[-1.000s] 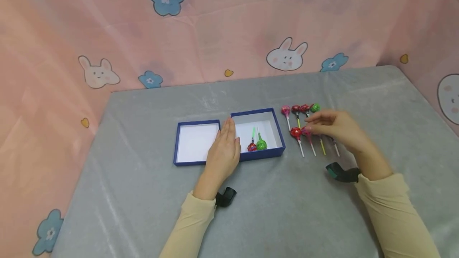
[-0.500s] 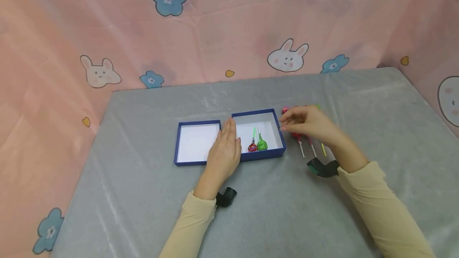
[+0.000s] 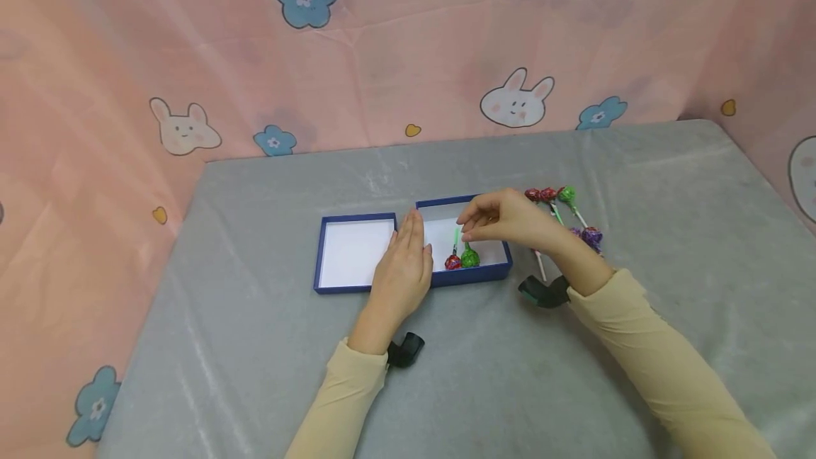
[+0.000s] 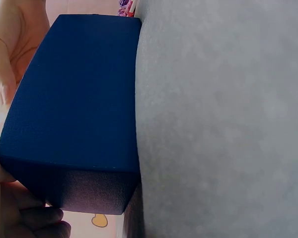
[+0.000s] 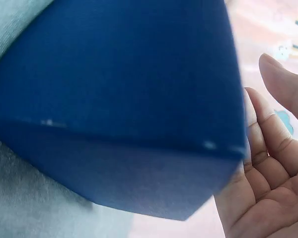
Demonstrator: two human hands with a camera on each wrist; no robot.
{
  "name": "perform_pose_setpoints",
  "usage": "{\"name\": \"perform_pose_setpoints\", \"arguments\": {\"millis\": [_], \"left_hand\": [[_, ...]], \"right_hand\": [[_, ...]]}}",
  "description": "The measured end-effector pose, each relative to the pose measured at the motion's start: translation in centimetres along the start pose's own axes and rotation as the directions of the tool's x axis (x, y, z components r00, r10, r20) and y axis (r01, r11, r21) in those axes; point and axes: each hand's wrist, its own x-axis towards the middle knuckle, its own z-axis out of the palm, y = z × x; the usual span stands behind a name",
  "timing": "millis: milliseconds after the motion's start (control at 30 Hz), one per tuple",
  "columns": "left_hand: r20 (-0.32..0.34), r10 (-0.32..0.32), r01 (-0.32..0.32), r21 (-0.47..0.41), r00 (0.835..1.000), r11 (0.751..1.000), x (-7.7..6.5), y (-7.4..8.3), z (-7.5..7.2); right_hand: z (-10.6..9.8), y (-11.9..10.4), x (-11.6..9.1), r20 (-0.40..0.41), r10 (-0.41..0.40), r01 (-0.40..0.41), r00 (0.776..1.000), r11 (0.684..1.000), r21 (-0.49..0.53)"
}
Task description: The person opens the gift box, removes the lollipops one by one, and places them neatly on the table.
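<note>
A deep blue box (image 3: 472, 275) with a white inside holds a red lollipop (image 3: 452, 262) and a green lollipop (image 3: 469, 258). Along its left wall lies my left hand (image 3: 401, 268), fingers straight and together, touching the box. Over the box interior hovers my right hand (image 3: 519, 219), thumb and index tips a little apart above the lollipop sticks. In the right wrist view its thumb (image 5: 283, 82) stands away from the fingers, no lollipop shows between them, and the box hides part of the hand.
Left of the box lies a shallow blue-rimmed lid (image 3: 350, 253), white inside up. To the right are several lollipops, among them a green-headed lollipop (image 3: 567, 195) and a purple lollipop (image 3: 592, 236), partly covered by the right arm. Grey cloth (image 3: 255, 360) covers the table.
My right hand has moved left from the lollipops on the table to above the box. My left hand has stayed by the box wall. The two lollipops inside have not moved.
</note>
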Motion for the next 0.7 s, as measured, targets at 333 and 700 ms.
{"name": "perform_pose_setpoints", "arguments": {"millis": [333, 700], "left_hand": [[-0.003, 0.013, -0.013, 0.011, 1.0, 1.0, 0.1, 0.0, 0.0], [0.007, 0.005, -0.005, 0.009, 1.0, 1.0, 0.0, 0.1, -0.1]], "right_hand": [[0.7, 0.2, 1.2, 0.127, -0.002, 0.005, 0.992, 1.0, -0.026], [1.4, 0.7, 2.6, 0.257, -0.06, 0.105, 0.964, 0.981, -0.165]]}}
